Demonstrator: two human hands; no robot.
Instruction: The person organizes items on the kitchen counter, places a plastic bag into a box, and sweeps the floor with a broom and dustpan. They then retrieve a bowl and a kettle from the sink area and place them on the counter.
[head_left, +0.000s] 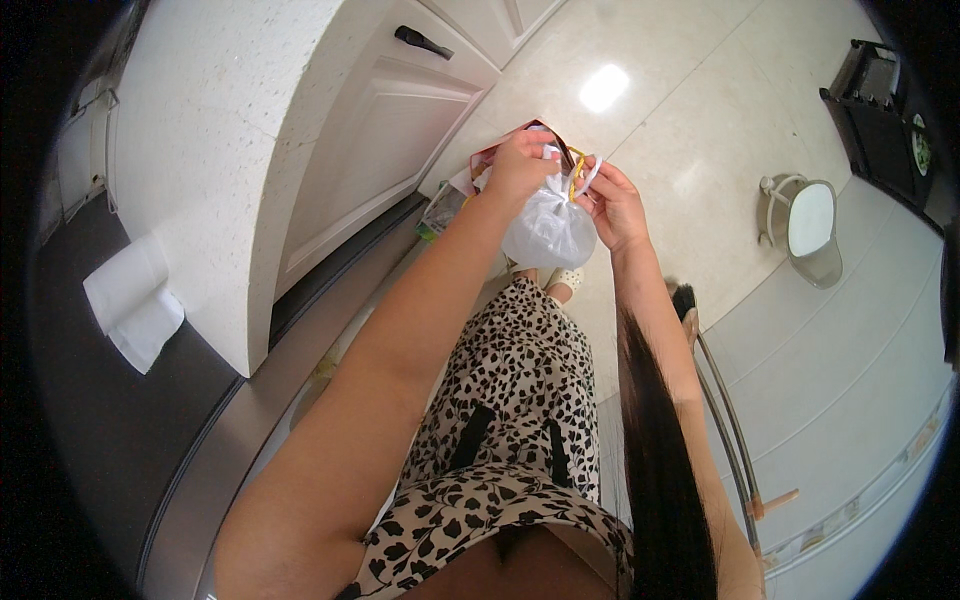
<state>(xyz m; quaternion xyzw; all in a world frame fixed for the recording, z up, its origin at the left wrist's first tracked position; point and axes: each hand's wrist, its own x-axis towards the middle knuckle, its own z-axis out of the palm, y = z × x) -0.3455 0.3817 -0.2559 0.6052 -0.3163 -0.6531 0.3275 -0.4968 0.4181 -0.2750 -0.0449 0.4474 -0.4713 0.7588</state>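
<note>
A translucent white plastic bag, gathered at its neck, hangs between my hands. My left hand pinches the gathered top of the bag from the left. My right hand holds a white loop of the bag, with a yellow cord beside its fingers. Just behind the bag is an open red-edged carrier bag with items inside, partly hidden by my left hand. What the plastic bag contains cannot be made out.
A pale cabinet door with a black handle stands at left under a speckled countertop. A paper roll lies on a dark surface. At right are a small wheeled stool and a black rack.
</note>
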